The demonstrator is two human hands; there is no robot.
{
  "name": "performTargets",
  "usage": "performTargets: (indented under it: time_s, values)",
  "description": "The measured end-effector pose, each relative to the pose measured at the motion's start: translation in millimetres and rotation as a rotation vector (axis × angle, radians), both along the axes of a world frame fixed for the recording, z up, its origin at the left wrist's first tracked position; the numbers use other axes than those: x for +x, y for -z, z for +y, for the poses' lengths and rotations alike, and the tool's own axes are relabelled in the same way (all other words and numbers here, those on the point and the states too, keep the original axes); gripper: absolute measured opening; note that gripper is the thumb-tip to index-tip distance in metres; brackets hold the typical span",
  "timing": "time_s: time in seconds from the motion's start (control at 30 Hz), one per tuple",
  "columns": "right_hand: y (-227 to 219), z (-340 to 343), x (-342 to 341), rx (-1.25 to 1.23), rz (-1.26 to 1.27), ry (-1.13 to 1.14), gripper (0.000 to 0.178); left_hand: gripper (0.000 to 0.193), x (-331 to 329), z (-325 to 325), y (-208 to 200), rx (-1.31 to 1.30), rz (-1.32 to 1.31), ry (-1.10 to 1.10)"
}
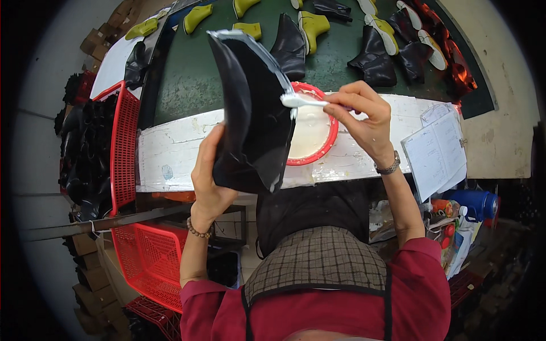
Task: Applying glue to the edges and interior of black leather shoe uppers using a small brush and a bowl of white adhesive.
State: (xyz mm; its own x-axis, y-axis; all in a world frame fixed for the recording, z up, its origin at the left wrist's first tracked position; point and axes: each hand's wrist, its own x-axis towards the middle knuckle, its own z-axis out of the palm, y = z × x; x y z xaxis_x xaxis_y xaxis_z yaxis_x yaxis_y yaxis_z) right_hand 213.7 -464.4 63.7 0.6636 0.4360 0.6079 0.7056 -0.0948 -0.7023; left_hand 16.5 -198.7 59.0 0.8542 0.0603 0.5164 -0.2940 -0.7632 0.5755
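Note:
My left hand grips a black leather boot upper from its lower left side and holds it upright and slightly tilted. White paste lines its right-hand edge. In my right hand, the handle of a small white brush is pinched between thumb and fingers. The brush's coated head touches that pasted edge. Behind the upper and under the brush stands a round bowl with a red rim, holding creamy white paste. The upper hides the bowl's left part.
A white work board runs along the green surface, where black boot uppers and yellow shoe lasts lie. Red baskets stand at the left, one beside piled black uppers. An open notebook and blue jug are on the right.

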Motion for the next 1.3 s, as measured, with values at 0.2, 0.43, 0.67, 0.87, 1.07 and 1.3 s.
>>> performTargets:
  time_s: [0.2, 0.43, 0.67, 0.87, 1.07, 1.3]
  values:
    - [6, -1, -24, 0.023, 0.004, -0.125, 0.021, 0.101, 26, 1, 3, -0.119, -0.21, -0.05]
    - [-5, -5, -39, -0.116, 0.177, -0.235, 0.015, 0.084, 54, -3, 1, 0.202, -0.298, -0.227]
    - [28, -16, 0, -0.381, 0.053, 0.121, 0.012, 0.075, 26, 23, 2, -0.456, -0.166, -0.257]
    - [26, -25, 13, -0.387, 0.079, 0.115, 0.011, 0.077, -59, 121, 69, -1.219, 0.28, 0.209]
    - [-5, 12, 12, 0.024, 0.088, -0.218, 0.019, 0.081, -61, 100, 97, -1.505, 0.089, 0.418]
    - [13, -4, 13, -0.033, 0.12, -0.195, 0.013, 0.104, -59, 100, 109, -1.466, -0.097, 0.573]
